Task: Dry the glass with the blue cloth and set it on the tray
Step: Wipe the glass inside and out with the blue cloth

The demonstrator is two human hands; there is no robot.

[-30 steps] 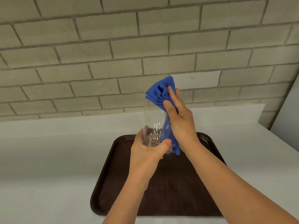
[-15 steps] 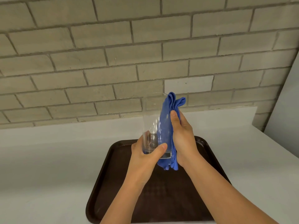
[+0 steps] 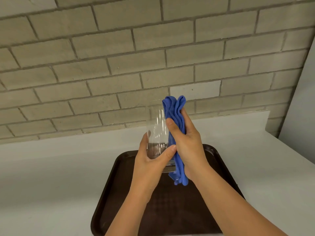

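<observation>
Fig.: glass (image 3: 156, 126) held over tray (image 3: 109, 193) on desk (image 3: 51, 176), not touching it. Left hand (image 3: 151, 160) wraps its base; right hand (image 3: 185, 142) clasps blue cloth (image 3: 175, 108) against the right wall. Vs 1 s ago, cloth has slid from rim down the side: outer wipe prob. under way, placing not yet due. Long axis approx. vertical, mouth up.

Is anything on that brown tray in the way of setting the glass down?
Nothing visible does. The left hand holds the glass upright above the tray, the right hand presses the blue cloth to its side; no object shows on the tray, though arms hide part.
</observation>
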